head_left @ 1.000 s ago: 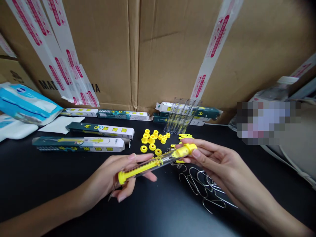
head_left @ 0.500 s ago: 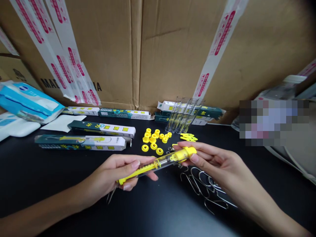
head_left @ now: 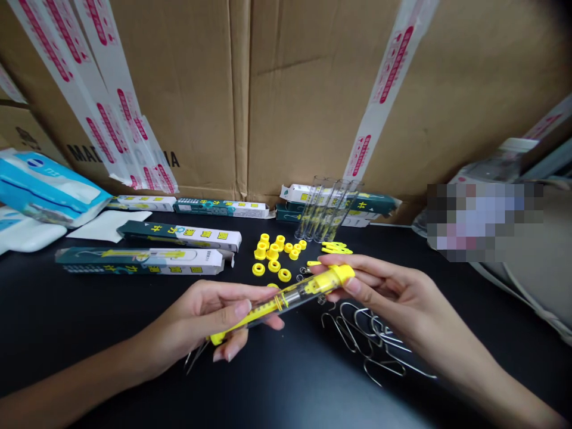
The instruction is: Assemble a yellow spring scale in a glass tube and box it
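Note:
Between my two hands a clear tube (head_left: pixel 292 294) with a yellow scale strip and a metal spring inside is held at a slant, its right end higher. My left hand (head_left: pixel 210 316) is wrapped round the tube's lower left part, where a thin metal hook sticks out below. The fingers of my right hand (head_left: pixel 379 286) pinch the yellow cap (head_left: pixel 342 275) at the upper right end. Behind the tube lie several yellow caps and rings (head_left: pixel 272 251). Several metal hooks (head_left: pixel 357 333) are spread on the black table (head_left: pixel 286 381) beside my right hand.
Several clear tubes (head_left: pixel 324 208) stand upright behind the yellow parts. Green and white boxes (head_left: pixel 143 261) lie at the left, with more along the cardboard wall (head_left: pixel 187 89). A blue packet (head_left: pixel 49 185) is at the far left, and a plastic bottle (head_left: pixel 500 161) at the right.
The whole view has shifted slightly, moving the background a little left. My left hand's lower fingers have spread a bit from the tube. Both hands keep their hold.

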`<state>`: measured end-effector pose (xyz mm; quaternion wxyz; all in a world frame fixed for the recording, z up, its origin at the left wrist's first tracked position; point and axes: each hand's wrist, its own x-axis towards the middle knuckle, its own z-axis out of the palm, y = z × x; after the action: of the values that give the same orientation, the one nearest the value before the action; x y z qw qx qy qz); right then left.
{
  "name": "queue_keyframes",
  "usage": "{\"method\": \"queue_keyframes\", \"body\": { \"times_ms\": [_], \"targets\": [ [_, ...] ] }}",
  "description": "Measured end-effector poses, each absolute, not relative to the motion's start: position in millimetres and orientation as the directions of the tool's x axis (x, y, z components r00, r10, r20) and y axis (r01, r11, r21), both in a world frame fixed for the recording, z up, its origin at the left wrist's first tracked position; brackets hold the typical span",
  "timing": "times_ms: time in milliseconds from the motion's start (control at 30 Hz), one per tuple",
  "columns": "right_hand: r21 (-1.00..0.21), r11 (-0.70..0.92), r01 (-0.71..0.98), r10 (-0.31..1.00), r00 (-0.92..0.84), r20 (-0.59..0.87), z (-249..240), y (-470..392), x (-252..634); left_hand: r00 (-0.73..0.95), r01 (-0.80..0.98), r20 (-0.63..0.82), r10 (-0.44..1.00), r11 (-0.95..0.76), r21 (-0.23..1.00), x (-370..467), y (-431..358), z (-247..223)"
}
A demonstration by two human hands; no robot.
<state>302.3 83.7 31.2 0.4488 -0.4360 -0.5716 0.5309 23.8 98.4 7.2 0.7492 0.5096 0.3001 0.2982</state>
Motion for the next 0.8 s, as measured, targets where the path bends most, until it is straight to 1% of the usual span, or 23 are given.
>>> {"method": "queue_keyframes", "body": {
  "times_ms": [133, 333, 600, 800],
  "targets": [
    [-0.999, 0.031, -0.041, 0.974, -0.223, 0.04, 29.7, 83.3, 302.6, 0.646, -0.168, -0.163, 0.746, 0.348, 0.922, 24.8, 97.9, 9.2],
    [-0.997, 0.0, -0.074, 0.971, -0.24, 0.018, 25.7, 84.9, 301.3, 0.645, -0.171, -0.173, 0.744, 0.361, 0.917, 25.7, 98.1, 12.1],
    [-0.998, -0.014, -0.064, 0.968, -0.252, 0.002, 24.1, 87.3, 301.2, 0.664, -0.153, -0.233, 0.71, 0.434, 0.888, 23.0, 98.4, 10.3],
    [-0.999, 0.004, -0.05, 0.974, -0.225, 0.015, 26.5, 83.8, 299.6, 0.672, -0.164, -0.223, 0.706, 0.435, 0.885, 23.0, 99.4, 7.4]
  ]
}}
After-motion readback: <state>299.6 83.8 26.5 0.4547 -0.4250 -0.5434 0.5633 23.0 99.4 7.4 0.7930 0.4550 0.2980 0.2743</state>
